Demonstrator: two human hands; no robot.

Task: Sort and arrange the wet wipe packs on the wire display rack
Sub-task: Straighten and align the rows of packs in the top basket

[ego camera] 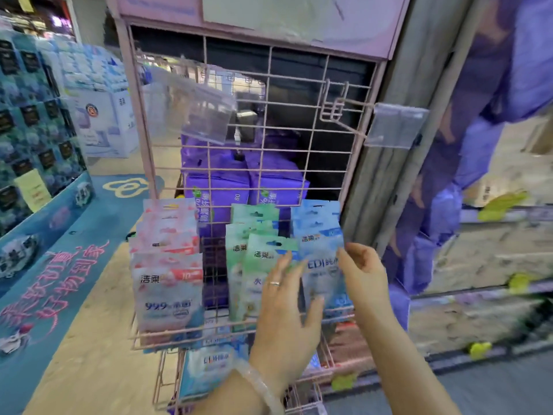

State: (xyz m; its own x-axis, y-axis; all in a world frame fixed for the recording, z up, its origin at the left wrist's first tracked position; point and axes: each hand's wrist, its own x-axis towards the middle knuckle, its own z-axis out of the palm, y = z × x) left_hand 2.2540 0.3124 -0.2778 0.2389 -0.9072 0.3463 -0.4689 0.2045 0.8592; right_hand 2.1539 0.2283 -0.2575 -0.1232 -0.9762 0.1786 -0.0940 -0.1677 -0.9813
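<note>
**Both hands at the blue packs, front row of rack**

Nearest me, left hand (282, 313) w/ ring and clear bangle is reaching up, fingers straight and spread, lying flat against the green packs (254, 265) and the edge of the blue packs (321, 253). Right hand (363, 277) is sitting just right of it, thumb and fingertips pinching the front blue pack's right edge. Pink/red packs (167, 280) are hanging on the left hook row, green in the middle, blue on the right, all on the pink wire rack (269, 121). Behind the grid, purple packs (215, 187) are standing. Further up, two clear tag holders (395, 127) are sticking out from hooks.
</note>
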